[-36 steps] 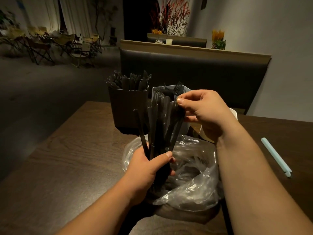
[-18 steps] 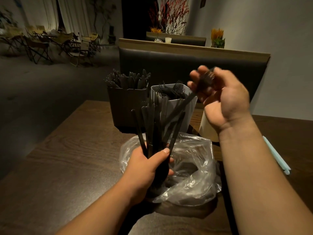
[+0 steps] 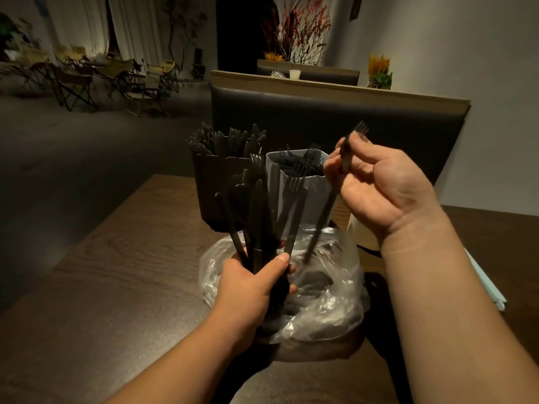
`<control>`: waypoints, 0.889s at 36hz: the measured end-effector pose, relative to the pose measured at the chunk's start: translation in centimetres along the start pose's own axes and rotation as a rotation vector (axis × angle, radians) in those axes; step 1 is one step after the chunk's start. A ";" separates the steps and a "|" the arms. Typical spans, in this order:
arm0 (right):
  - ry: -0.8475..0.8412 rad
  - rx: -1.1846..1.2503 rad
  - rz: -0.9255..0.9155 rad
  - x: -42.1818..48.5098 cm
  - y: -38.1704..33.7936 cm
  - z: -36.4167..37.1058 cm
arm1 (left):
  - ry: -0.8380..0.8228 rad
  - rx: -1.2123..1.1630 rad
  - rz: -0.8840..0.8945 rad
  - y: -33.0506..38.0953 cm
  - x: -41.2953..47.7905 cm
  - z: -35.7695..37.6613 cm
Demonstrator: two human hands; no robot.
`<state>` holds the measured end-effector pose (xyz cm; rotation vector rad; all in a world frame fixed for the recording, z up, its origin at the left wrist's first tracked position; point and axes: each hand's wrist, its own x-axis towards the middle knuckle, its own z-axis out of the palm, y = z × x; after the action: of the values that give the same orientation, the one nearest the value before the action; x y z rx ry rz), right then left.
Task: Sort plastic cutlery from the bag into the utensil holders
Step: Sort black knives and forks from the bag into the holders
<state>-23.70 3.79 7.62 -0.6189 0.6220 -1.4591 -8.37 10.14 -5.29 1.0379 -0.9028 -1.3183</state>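
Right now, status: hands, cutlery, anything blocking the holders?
Left hand grips bundle of black plastic cutlery above clear plastic bag. Right hand pinches single black plastic fork, held up near white square holder. Nothing blocking it.

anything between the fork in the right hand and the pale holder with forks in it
Nothing visible does. The right hand pinches the fork just right of the pale holder; the cutlery bundle in the left hand stands in front of the holder, off that path.

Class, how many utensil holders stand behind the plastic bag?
2: a dark holder at left, a white holder just right of it. A pale object behind the right hand may be another.
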 end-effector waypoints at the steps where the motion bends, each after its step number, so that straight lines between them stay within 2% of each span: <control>1: 0.011 -0.048 -0.019 0.1 0.2 0.0 | 0.019 0.008 0.007 0.0 0.1 -0.1; 6: 0.080 -0.483 -0.145 0.4 2.6 0.3 | 0.054 -0.010 0.021 0.0 0.2 0.0; 10: 0.054 -0.665 -0.197 0.6 4.0 0.3 | 0.016 -0.030 -0.014 0.2 0.1 -0.1; 22: 0.084 -0.675 -0.271 0.7 4.3 -0.2 | -0.081 -0.037 -0.006 0.8 -0.3 0.1; 30: 0.240 -0.432 -0.647 0.2 0.5 0.1 | -0.039 -0.010 0.003 0.2 -0.1 -0.1; 32: 0.215 -0.394 -0.685 -0.3 -1.0 0.0 | -0.031 -0.011 0.006 0.1 0.0 0.0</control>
<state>-24.46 4.08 8.34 -1.0606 0.9339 -2.0793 -8.35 10.13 -5.17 1.0077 -0.9210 -1.3361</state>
